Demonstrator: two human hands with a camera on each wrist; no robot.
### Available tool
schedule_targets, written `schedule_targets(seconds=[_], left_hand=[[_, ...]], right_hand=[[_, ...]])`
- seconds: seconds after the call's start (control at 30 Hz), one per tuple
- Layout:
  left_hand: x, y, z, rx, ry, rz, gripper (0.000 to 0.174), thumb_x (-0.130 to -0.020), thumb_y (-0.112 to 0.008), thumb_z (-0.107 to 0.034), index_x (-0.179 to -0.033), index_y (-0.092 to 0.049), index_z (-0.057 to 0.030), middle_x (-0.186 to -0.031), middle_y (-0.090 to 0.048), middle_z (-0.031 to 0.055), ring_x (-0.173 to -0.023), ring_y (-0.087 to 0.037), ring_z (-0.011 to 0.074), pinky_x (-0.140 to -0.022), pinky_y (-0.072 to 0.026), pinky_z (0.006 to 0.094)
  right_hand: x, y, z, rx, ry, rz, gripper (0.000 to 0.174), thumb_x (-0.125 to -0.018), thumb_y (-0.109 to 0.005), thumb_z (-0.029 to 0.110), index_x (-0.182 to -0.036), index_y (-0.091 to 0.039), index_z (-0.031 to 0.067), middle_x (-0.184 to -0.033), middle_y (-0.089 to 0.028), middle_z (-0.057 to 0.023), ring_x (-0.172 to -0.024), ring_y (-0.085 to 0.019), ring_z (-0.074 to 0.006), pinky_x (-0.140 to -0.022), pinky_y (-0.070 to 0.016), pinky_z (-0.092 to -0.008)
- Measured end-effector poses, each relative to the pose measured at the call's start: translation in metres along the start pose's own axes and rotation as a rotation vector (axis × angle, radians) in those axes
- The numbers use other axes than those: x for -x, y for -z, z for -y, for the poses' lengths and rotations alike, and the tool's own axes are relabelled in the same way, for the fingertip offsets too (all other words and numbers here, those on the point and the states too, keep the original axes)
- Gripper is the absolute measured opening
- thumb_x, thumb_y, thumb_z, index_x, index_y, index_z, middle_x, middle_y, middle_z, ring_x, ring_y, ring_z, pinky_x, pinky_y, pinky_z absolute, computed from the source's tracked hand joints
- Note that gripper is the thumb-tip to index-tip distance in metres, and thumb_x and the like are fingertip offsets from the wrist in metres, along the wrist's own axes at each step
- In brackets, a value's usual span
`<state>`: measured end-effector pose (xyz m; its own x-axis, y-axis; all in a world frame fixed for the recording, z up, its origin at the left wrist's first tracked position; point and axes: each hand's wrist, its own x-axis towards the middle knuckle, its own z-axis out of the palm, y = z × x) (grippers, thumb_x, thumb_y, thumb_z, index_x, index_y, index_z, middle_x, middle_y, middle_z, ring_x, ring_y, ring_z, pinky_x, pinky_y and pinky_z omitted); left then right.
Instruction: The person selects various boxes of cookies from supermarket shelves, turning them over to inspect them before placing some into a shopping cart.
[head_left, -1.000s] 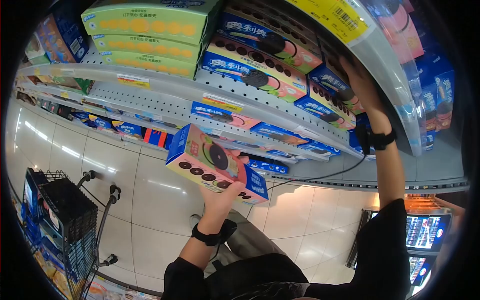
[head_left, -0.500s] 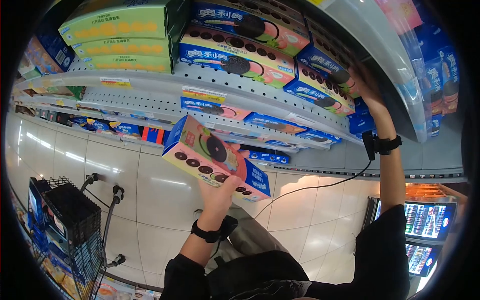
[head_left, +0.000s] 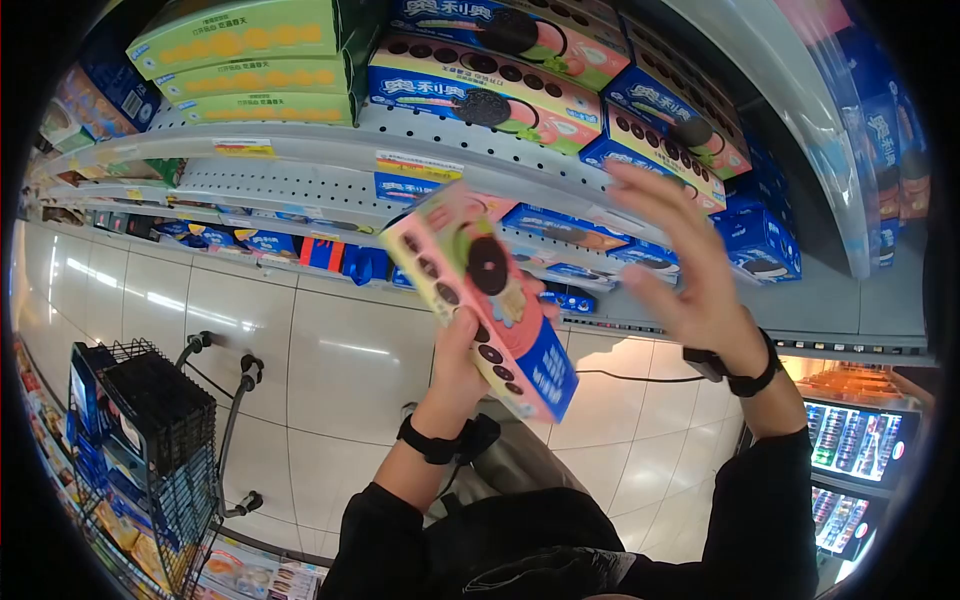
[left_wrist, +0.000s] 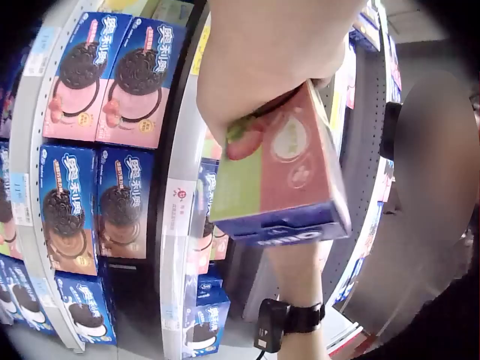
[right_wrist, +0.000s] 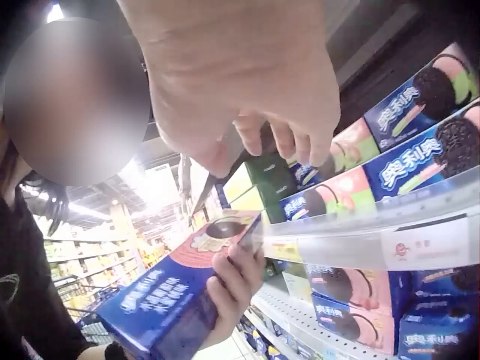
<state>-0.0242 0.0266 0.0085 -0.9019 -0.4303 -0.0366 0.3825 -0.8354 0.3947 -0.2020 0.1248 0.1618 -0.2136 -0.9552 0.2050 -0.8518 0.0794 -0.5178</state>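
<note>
My left hand [head_left: 458, 372] grips a pink, yellow and blue cookie box [head_left: 500, 300], thumb on its dotted side, out in front of the shelves. In the left wrist view the box [left_wrist: 281, 161] hangs below that hand [left_wrist: 274, 60], its blue end nearest. My right hand [head_left: 700, 275] is in the air right of the box, fingers spread and slightly bent, holding nothing. Behind it on the upper shelf lie similar boxes [head_left: 655, 150]. The right wrist view shows my right hand [right_wrist: 240, 75] above the held box [right_wrist: 176, 289].
Green boxes [head_left: 250, 75] are stacked at the upper left of the shelf. Lower shelves [head_left: 290, 180] hold more packets. A black wire cart [head_left: 185, 450] stands at lower left on the tiled floor. Plastic-covered packs hang at upper right, and lit coolers [head_left: 850, 445] stand at lower right.
My right hand has come back from among the shelf boxes, towards the held box. The box in my left hand has turned to a steeper slant and moved slightly right.
</note>
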Motion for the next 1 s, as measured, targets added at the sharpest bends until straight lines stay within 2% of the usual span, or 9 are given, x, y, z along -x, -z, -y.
schedule_targets(seconds=[0.1,0.17,0.37,0.43,0.47,0.57,0.7,0.83,1.0], left_hand=[[0.0,-0.002,-0.01,0.074,0.236,0.076,0.068,-0.091,-0.055,-0.046,-0.136,-0.037,0.0019,-0.115,-0.06,0.0203,-0.098,-0.065,0.0325,-0.085,-0.0531,0.0444],[0.0,-0.002,-0.011,-0.124,0.401,0.146,0.063,-0.092,-0.06,-0.028,-0.14,-0.03,-0.0001,-0.12,-0.057,0.0154,-0.097,-0.066,0.0298,-0.088,-0.053,0.0432],[0.009,-0.004,-0.014,-0.408,0.195,0.198,0.071,-0.088,-0.064,-0.01,-0.145,-0.024,-0.0017,-0.131,-0.048,0.0129,-0.116,-0.049,0.0177,-0.096,-0.0414,0.031],[0.012,-0.001,-0.021,-0.283,0.146,0.296,0.079,-0.087,-0.065,-0.01,-0.149,-0.017,-0.0028,-0.133,-0.047,0.0133,-0.113,-0.051,0.0167,-0.097,-0.0412,0.0311],[0.013,0.001,-0.032,-0.171,0.291,0.3,0.082,-0.086,-0.066,-0.009,-0.151,-0.015,-0.0022,-0.137,-0.047,0.0127,-0.117,-0.05,0.0167,-0.1,-0.039,0.0311],[0.015,0.012,-0.035,-0.338,0.324,0.377,0.077,-0.087,-0.066,-0.008,-0.15,-0.02,-0.0007,-0.134,-0.05,0.0116,-0.118,-0.051,0.0163,-0.101,-0.0387,0.0303],[0.019,-0.004,-0.023,-0.626,-0.005,0.178,0.07,-0.085,-0.068,-0.006,-0.144,-0.03,0.0017,-0.122,-0.057,0.0093,-0.109,-0.057,0.0136,-0.094,-0.0452,0.0298],[0.012,-0.009,-0.011,-0.69,-0.228,0.026,0.075,-0.082,-0.073,-0.009,-0.141,-0.029,0.0032,-0.123,-0.055,0.0132,-0.107,-0.06,0.0174,-0.089,-0.0492,0.0319],[0.006,-0.015,-0.002,-0.76,-0.286,-0.071,0.081,-0.079,-0.077,-0.011,-0.142,-0.028,0.0032,-0.116,-0.056,0.0144,-0.101,-0.063,0.0203,-0.081,-0.0536,0.0314]], right_hand=[[-0.015,-0.016,0.015,-0.105,0.011,0.103,0.067,-0.074,-0.072,0.014,-0.136,-0.049,0.0055,-0.142,-0.046,-0.0174,-0.133,-0.042,-0.033,-0.107,-0.0342,-0.0425],[-0.022,-0.024,0.016,-0.176,-0.024,0.152,0.072,-0.072,-0.074,0.015,-0.139,-0.047,0.0051,-0.142,-0.046,-0.018,-0.134,-0.04,-0.033,-0.108,-0.0332,-0.0419],[-0.026,-0.027,0.007,-0.371,-0.227,0.36,0.069,-0.074,-0.075,0.017,-0.136,-0.048,0.0047,-0.13,-0.055,-0.0143,-0.12,-0.053,-0.0233,-0.101,-0.0413,-0.0343],[-0.023,-0.017,0.003,-0.486,-0.232,0.311,0.063,-0.077,-0.073,0.021,-0.133,-0.049,0.0044,-0.128,-0.055,-0.0127,-0.12,-0.052,-0.019,-0.102,-0.0408,-0.0341],[-0.018,-0.011,-0.002,-0.638,-0.289,0.248,0.066,-0.079,-0.072,0.024,-0.137,-0.046,0.0052,-0.13,-0.053,-0.0133,-0.12,-0.052,-0.0196,-0.101,-0.042,-0.0338],[-0.019,-0.015,-0.004,-0.846,-0.31,0.076,0.07,-0.082,-0.07,0.022,-0.142,-0.038,0.0052,-0.13,-0.052,-0.0134,-0.117,-0.053,-0.019,-0.096,-0.0454,-0.0327],[-0.004,-0.035,-0.013,-0.961,-0.432,-0.071,0.073,-0.088,-0.065,0.015,-0.148,-0.026,0.0034,-0.127,-0.05,-0.0126,-0.113,-0.055,-0.0158,-0.09,-0.0489,-0.0321],[0.002,-0.044,0.003,-0.862,-0.565,0.217,0.067,-0.086,-0.068,0.007,-0.143,-0.032,0.0011,-0.113,-0.058,-0.0074,-0.108,-0.057,-0.0141,-0.085,-0.0502,-0.029],[0.0,-0.046,0.016,-0.682,-0.502,0.181,0.065,-0.083,-0.072,0.005,-0.139,-0.039,-0.0005,-0.106,-0.063,-0.0054,-0.099,-0.061,-0.0133,-0.08,-0.0509,-0.0268]])
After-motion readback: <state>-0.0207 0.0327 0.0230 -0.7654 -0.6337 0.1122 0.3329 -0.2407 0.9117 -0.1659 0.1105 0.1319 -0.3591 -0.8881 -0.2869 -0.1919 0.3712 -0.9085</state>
